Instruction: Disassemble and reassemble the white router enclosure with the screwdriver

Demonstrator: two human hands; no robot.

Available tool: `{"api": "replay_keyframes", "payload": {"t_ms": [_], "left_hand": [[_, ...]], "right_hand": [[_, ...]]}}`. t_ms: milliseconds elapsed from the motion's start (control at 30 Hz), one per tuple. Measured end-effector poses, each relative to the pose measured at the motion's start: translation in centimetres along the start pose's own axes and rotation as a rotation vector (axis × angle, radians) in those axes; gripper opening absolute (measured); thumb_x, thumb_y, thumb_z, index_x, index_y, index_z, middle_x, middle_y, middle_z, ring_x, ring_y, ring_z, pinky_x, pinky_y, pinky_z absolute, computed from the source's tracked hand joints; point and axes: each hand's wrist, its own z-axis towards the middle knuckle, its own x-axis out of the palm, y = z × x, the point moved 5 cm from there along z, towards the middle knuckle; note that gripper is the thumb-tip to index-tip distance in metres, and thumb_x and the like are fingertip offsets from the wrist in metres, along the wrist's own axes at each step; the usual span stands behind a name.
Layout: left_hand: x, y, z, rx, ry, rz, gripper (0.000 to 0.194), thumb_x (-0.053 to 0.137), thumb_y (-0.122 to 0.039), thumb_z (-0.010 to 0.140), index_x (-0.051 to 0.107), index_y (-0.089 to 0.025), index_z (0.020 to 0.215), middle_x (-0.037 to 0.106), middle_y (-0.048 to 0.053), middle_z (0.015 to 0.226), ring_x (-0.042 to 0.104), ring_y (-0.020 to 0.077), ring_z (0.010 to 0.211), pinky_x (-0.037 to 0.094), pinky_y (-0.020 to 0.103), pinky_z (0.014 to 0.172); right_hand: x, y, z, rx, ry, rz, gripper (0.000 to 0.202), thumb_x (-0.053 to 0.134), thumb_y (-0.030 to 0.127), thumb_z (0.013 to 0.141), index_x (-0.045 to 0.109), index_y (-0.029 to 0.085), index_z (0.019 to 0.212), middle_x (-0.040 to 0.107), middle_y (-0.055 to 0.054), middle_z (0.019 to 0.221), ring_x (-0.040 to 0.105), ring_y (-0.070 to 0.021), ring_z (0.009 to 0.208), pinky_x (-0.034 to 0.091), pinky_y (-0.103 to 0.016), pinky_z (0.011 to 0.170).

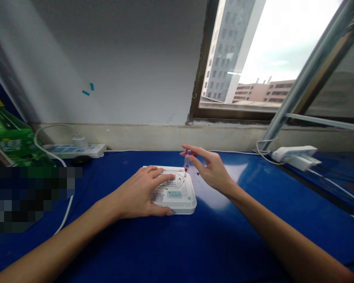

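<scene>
A white plastic device (pixel 181 202) with vent holes and a pale label lies flat on the blue table. My left hand (pixel 144 192) rests on its left part, fingers spread over the top and thumb along the near edge. Upright over the far right corner of the device stands a small screwdriver (pixel 187 159) with a clear purplish handle, its tip at a hole there. The fingers of my right hand (pixel 208 165) are closed round the handle. Just right of the device, small dark bits (pixel 198 173) lie on the table.
On the blue table (pixel 165 247), a power strip (pixel 97 151) with a plug and a dark object (pixel 81 160) sit at the back left. A green bottle (pixel 13 137) stands far left. Another white strip (pixel 296 155) and cables are at the right, by a metal pole (pixel 280 118).
</scene>
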Motion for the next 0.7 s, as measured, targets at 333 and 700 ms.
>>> {"api": "replay_keyframes", "payload": {"t_ms": [333,700], "left_hand": [[0.1,0.2,0.0,-0.015,0.011,-0.02,0.09,0.069,-0.077,0.074,0.051,-0.028,0.147,0.053,0.016,0.148,0.049,0.0401,0.134,0.036,0.06,0.111],[-0.2,0.3,0.2,-0.001,-0.038,-0.09,0.09,0.07,-0.077,0.073,0.05,-0.03,0.147,0.057,0.011,0.145,0.051,0.0393,0.131,0.035,0.059,0.111]], "right_hand": [[0.4,0.9,0.1,-0.116,-0.026,-0.104,0.037,0.049,0.018,0.103,0.062,0.028,0.137,0.072,-0.005,0.115,0.061,-0.0209,0.111,0.048,-0.043,0.099],[0.1,-0.2,0.0,-0.056,-0.089,-0.129,0.031,0.055,0.024,0.101,0.067,0.031,0.129,0.07,-0.006,0.108,0.063,-0.0228,0.1,0.05,-0.044,0.092]]}}
